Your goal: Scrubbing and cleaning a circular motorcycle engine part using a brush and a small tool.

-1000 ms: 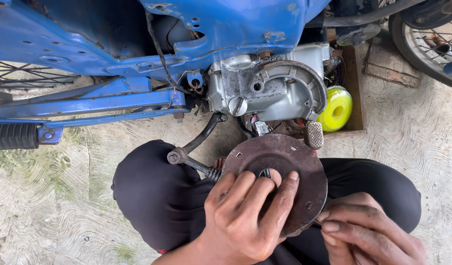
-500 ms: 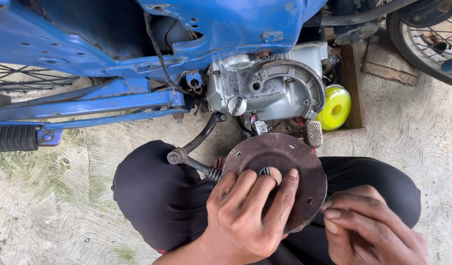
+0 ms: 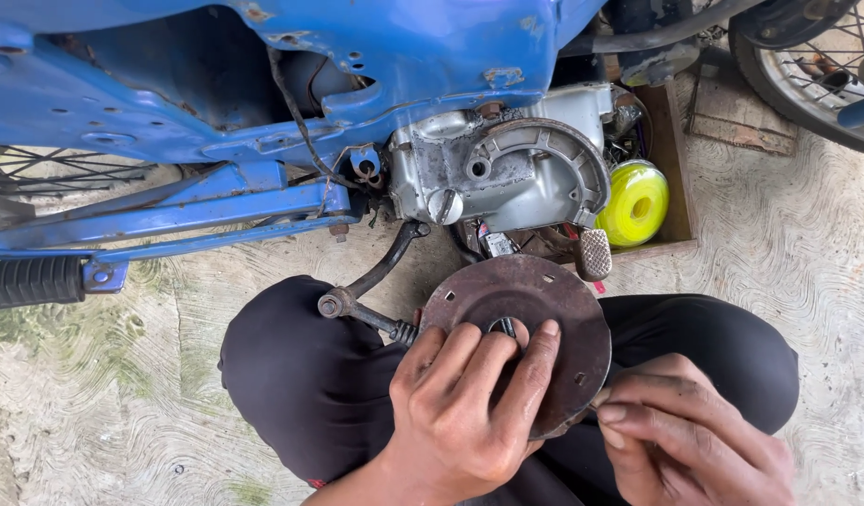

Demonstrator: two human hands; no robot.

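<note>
A rusty round metal disc [image 3: 544, 300] with small holes rests over my dark-trousered knees [image 3: 291, 375]. My left hand [image 3: 465, 408] grips the disc from the front, its fingers spread across the centre hub. My right hand [image 3: 685, 436] sits at the disc's lower right edge, fingers pinched together against the rim; what they pinch is hidden. Just beyond the disc is the grey engine case [image 3: 507, 173] of a blue motorbike [image 3: 263, 84].
A bent kick lever [image 3: 376, 281] reaches from the engine toward my left knee. A yellow spool [image 3: 635, 201] sits in a wooden box [image 3: 677, 159] beside the engine. A black footrest [image 3: 29, 281] juts out at the left, a spoked wheel [image 3: 816, 66] at top right. Concrete ground [image 3: 95, 403] lies around.
My right hand has slid a little closer to the disc's rim. The left hand and the disc have hardly moved.
</note>
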